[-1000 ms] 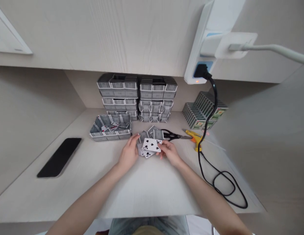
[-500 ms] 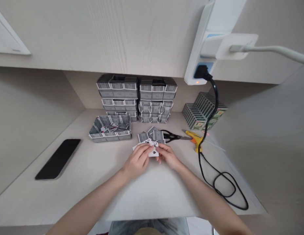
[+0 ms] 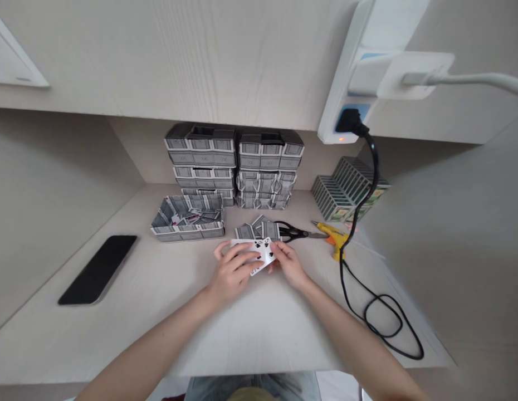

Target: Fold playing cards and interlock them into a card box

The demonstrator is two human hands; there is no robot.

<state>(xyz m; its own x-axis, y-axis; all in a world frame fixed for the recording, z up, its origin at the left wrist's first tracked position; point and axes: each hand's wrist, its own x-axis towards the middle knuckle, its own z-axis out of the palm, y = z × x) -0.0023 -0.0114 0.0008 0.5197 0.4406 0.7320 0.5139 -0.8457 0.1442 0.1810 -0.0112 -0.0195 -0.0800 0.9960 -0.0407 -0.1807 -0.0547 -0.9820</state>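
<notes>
2 hands grasp white, black-printed playing cards (image 3: 268, 257) above the pale wooden bench: left hand (image 3: 230, 274) spread across the faces, right hand (image 3: 289, 264) pinching an edge, presumably to align them. Grey-backed cards (image 3: 270, 230) lie just beyond.

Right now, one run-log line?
left hand: fingers over playing cards | right hand: pinching their edge | rest: scissors, glue gun, phone, box
</notes>
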